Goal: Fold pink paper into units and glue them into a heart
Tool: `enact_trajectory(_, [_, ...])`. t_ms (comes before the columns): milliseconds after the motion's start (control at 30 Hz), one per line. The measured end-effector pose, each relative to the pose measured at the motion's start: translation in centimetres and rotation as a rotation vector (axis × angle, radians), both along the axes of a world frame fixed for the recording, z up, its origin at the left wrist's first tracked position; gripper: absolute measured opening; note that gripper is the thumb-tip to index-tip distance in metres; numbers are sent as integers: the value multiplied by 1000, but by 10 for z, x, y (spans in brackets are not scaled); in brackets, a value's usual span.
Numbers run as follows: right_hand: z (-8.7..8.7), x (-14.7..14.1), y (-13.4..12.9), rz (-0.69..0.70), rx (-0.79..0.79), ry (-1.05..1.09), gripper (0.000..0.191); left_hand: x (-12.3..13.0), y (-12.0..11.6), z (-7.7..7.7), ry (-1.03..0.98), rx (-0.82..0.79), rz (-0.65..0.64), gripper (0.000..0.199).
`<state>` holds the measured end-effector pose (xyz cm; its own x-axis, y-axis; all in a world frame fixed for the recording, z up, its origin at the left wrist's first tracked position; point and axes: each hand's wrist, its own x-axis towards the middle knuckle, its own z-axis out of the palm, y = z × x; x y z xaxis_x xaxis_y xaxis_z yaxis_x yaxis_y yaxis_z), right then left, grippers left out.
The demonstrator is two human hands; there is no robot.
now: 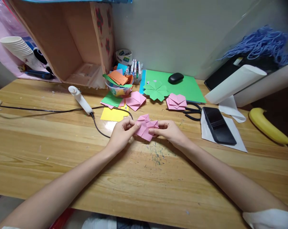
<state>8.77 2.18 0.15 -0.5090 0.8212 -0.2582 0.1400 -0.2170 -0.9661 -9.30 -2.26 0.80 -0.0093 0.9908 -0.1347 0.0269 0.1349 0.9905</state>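
A folded piece of pink paper, with creased flaps along its top, is held up between my two hands over the wooden table. My left hand pinches its left edge between thumb and fingers. On the other side my right hand grips the right edge the same way, thumb in front. Beyond the hands lie a pink folded paper heart and another folded pink paper. A green paper flower rests between and behind them. Yellow paper lies just past my left hand.
A glue gun stands at left, its black cord running near my left hand. Black-handled scissors, a phone and a banana lie right. Behind are a bowl of paper scraps, a mouse and a cardboard box.
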Motion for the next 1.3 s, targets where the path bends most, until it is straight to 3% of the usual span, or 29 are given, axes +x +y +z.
enact_trajectory(433, [4,-3,-4,-39,81,-42,22,0,-3,-5,163,120,-48,25])
enact_trajectory(633, [0,-5,-6,-6,95,-54,25,2,-5,-6,130,136,-17,24])
enact_trajectory(833, [-2,-5,-6,-7,132,-76,24,3,-5,-4,114,113,-65,23])
enact_trajectory(1300, [-4,-3,-6,32,166,-108,25,5,-8,-3,294,130,-148,25])
